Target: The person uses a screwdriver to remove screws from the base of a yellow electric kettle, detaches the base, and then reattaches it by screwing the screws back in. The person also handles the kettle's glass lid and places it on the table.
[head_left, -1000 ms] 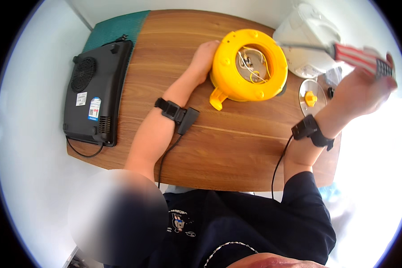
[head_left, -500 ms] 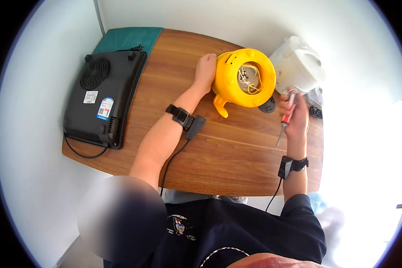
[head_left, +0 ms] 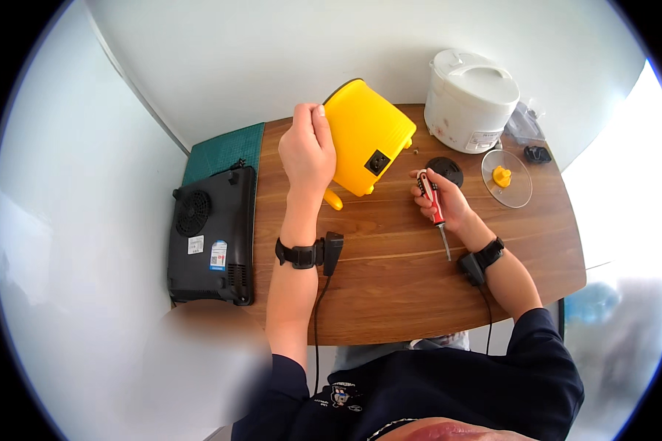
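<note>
My left hand (head_left: 307, 151) grips the upper left side of a yellow appliance body (head_left: 366, 125), which is tilted with its side and a black socket (head_left: 377, 162) facing me; a yellow handle (head_left: 333, 199) sticks out below it. My right hand (head_left: 449, 202), to the right of the body, is closed on a screwdriver (head_left: 434, 209) with a red and white handle, its metal shaft pointing toward the front edge. Just behind that hand lie a round black part (head_left: 449, 167) and, further right, a glass lid (head_left: 517, 190) with a yellow knob (head_left: 502, 176).
A white rice cooker (head_left: 469, 101) stands at the back right, beside a clear plastic item (head_left: 526, 125) and a small black part (head_left: 537, 154). On the left, an overturned black cooktop (head_left: 212, 239) lies near a green mat (head_left: 222, 149). A wall runs behind the wooden table (head_left: 404, 287).
The yellow body has gone from opening-up to tilted, its side now showing, with my left hand raised along it. My right hand has come down from high at the right with the screwdriver.
</note>
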The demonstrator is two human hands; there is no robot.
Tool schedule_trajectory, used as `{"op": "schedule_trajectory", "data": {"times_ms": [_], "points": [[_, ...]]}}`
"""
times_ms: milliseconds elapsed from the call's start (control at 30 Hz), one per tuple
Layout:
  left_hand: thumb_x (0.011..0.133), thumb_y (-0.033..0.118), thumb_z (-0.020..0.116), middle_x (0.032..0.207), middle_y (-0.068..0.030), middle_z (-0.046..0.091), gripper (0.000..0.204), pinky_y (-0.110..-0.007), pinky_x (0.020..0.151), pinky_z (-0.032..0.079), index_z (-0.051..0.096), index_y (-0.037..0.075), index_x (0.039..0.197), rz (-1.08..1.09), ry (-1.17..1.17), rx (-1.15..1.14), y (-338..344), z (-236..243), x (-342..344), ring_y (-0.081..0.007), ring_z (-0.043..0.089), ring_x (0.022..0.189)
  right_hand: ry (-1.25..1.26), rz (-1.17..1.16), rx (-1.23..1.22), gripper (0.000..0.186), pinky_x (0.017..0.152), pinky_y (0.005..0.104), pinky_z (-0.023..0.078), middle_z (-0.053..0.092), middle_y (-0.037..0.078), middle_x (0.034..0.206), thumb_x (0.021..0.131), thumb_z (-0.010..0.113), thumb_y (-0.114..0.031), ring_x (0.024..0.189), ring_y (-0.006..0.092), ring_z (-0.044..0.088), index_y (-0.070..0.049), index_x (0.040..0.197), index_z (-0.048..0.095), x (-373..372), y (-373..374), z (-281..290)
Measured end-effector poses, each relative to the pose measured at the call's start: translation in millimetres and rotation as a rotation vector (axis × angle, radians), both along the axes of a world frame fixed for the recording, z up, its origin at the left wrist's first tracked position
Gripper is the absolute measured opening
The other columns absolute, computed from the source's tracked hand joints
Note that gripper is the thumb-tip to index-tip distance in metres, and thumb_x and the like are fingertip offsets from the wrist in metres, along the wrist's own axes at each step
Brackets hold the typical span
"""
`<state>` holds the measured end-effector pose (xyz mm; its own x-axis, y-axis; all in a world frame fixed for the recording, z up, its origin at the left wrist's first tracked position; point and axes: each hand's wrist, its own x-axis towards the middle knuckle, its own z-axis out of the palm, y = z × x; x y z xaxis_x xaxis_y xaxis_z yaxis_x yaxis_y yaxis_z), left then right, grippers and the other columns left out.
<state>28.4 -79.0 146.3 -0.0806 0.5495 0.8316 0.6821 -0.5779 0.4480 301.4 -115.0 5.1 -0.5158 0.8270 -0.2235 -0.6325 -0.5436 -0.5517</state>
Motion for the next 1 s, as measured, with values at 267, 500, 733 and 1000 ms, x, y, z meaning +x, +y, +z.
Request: {"op": "schedule_trajectory", "data": {"times_ms": [267, 500, 733, 1000], "points": [[0.102, 0.020, 0.062, 0.063, -0.0052, 0.061, 0.012, -0.033, 0.046, 0.044, 0.063, 0.009, 0.095, 0.067, 0.342, 0.048, 8.3, -26.5, 14.7, -0.0232, 0.060, 0.051, -0.068, -0.061, 0.078, 0.033, 0.054, 0.0275, 0.046, 0.066, 0.012, 0.105, 0.108, 0.048, -0.036, 0.066, 0.0141, 0.055, -0.009, 0.127, 0.054, -11.3, -5.5, 4.9], [0.094, 0.017, 0.072, 0.061, -0.0032, 0.059, 0.010, -0.032, 0.046, 0.044, 0.065, 0.010, 0.095, 0.029, 0.518, 0.184, -6.3, -38.9, 52.3, -0.0200, 0.059, 0.051, -0.134, -0.244, 0.016, 0.026, 0.058, 0.0287, 0.051, 0.065, 0.007, 0.096, 0.109, 0.050, -0.032, 0.069, 0.0160, 0.061, -0.010, 0.122, 0.057, -17.2, -9.2, 5.2], [0.092, 0.018, 0.074, 0.069, -0.0014, 0.057, 0.019, -0.030, 0.048, 0.045, 0.058, 0.008, 0.089, -0.099, 0.679, 0.009, -41.4, -36.8, 79.3, -0.0167, 0.058, 0.055, -0.421, -0.492, 0.136, 0.027, 0.056, 0.0279, 0.052, 0.062, 0.004, 0.087, 0.107, 0.055, -0.028, 0.066, 0.0133, 0.062, -0.008, 0.124, 0.053, -38.5, -23.2, 1.9], [0.094, 0.025, 0.071, 0.075, -0.0038, 0.063, 0.022, -0.032, 0.051, 0.049, 0.059, 0.007, 0.089, -0.197, 0.691, -0.218, -53.5, -44.2, 79.9, -0.0206, 0.064, 0.063, -0.603, -0.432, 0.194, 0.030, 0.059, 0.0284, 0.056, 0.063, 0.007, 0.089, 0.105, 0.058, -0.020, 0.069, 0.0132, 0.064, -0.003, 0.128, 0.050, -42.9, -31.2, 9.3]]}}
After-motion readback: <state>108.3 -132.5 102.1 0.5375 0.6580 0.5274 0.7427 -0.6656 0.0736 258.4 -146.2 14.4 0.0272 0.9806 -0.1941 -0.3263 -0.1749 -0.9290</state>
